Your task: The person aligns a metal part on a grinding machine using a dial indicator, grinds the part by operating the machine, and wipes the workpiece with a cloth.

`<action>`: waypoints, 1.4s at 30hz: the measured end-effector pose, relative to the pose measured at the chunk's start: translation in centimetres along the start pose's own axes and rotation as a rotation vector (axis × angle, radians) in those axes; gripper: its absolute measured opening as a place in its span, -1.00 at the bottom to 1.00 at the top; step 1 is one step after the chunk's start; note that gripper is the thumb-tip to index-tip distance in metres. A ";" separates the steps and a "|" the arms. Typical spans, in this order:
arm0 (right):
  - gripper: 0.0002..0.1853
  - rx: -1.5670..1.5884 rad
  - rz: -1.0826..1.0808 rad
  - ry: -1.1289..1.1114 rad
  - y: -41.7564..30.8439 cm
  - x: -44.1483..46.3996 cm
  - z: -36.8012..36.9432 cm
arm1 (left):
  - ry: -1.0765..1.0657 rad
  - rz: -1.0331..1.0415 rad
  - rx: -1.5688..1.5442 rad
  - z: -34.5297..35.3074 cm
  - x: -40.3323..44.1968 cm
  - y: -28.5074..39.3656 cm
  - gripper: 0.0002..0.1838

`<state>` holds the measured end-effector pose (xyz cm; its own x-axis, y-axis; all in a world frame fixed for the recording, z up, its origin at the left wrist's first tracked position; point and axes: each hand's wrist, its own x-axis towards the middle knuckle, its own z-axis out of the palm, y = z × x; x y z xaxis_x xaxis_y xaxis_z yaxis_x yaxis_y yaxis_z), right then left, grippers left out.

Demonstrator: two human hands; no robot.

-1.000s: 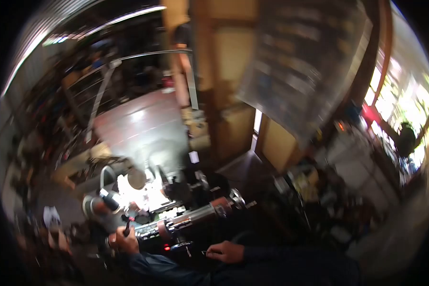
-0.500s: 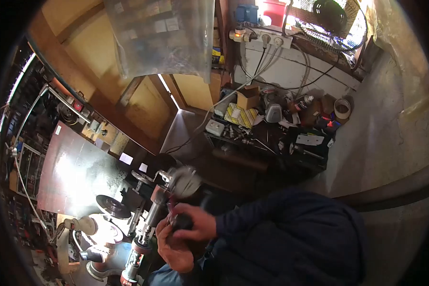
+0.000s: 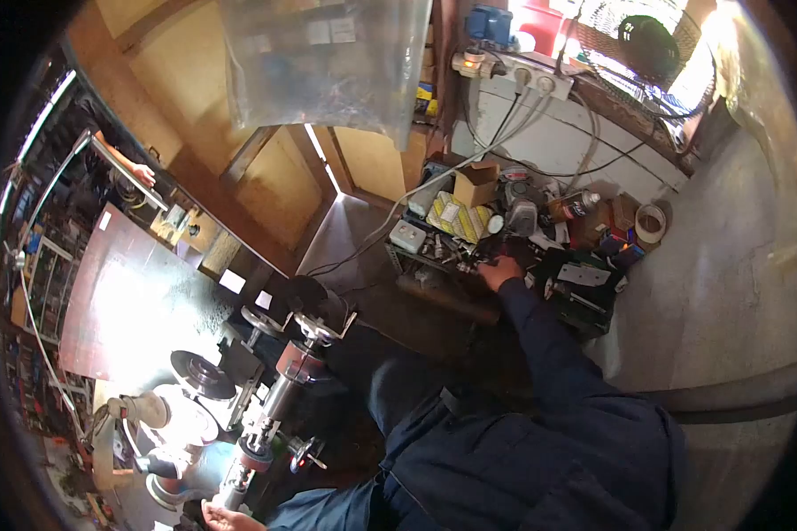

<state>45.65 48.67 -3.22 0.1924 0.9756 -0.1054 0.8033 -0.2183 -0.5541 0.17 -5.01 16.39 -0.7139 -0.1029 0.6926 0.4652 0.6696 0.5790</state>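
My right hand [image 3: 502,273] is stretched out to the cluttered low bench [image 3: 549,305], down among small metal tools and dark parts. Its fingers are curled, and whatever they hold is too small and dark to name. At the bottom edge my left hand [image 3: 228,519] is beside the lower end of a machine with a metal shaft and reddish collars [image 3: 279,398]. The fingers of that hand are bent against something dark, partly cut off by the frame. A small handwheel [image 3: 305,453] sits at the machine's side.
A bright work lamp [image 3: 186,416] shines beside a dark disc [image 3: 202,373] and a reddish metal sheet [image 3: 115,301]. Another person's hand [image 3: 142,174] shows at upper left. The bench also carries a yellow-patterned box [image 3: 456,217] and a power socket [image 3: 407,235]. A fan [image 3: 648,49] stands above.
My hands were together over a dark rounded object by the machine; now they are apart. The right has gone out to the bench, the left down to the bottom edge. The view has shifted slightly.
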 end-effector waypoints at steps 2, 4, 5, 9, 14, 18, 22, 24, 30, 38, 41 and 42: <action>-0.25 -0.064 0.061 -0.296 -0.1 1.5 -3.1 | 0.084 0.153 0.189 0.5 0.6 -6.9 -0.64; -0.20 -0.109 0.061 -0.435 1.2 3.0 -3.5 | -0.019 0.116 0.153 1.2 1.7 -13.0 -0.64; -0.15 -0.124 0.030 -0.430 3.0 4.5 -1.9 | -0.059 0.102 0.136 1.4 1.9 -15.2 -0.64; -0.13 -0.228 0.034 -0.492 3.0 5.0 -2.3 | -0.138 0.088 0.110 1.8 2.1 -19.9 -0.64; -0.28 -0.301 -0.107 -0.283 4.0 3.8 -3.3 | -0.131 0.052 -0.002 1.2 1.7 -23.3 -0.64; -0.38 -0.365 -0.232 -0.069 2.6 1.0 -4.1 | -0.003 0.167 -0.101 2.9 0.9 -22.5 -0.70; -0.37 -0.457 -0.339 -0.382 5.9 5.4 -4.1 | -0.040 0.017 0.010 2.4 1.5 -17.7 -0.74; -0.39 -0.520 -0.315 -0.430 2.4 6.6 -2.8 | -0.061 0.060 0.026 1.9 1.7 -17.4 -0.78; -0.41 -0.404 -0.808 0.523 -7.5 0.9 2.5 | -0.062 0.070 0.012 1.6 2.7 -15.4 -0.84; -0.50 0.196 -1.058 -0.529 -30.0 -19.5 1.6 | -0.160 -0.015 -0.008 3.3 6.3 -17.3 -0.80; -0.54 0.249 -1.321 -0.224 -31.2 -20.6 5.6 | -0.193 -0.024 0.068 3.7 8.0 -15.6 -0.79; -0.56 0.253 -1.314 -0.198 -31.5 -20.9 6.0 | -0.210 -0.037 0.049 4.4 8.4 -16.3 -0.76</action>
<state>12.95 35.28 11.52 -0.7323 0.4500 0.5111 0.2004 0.8597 -0.4698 -15.66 -13.57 10.87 -0.8261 0.0240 0.5631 0.4138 0.7041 0.5771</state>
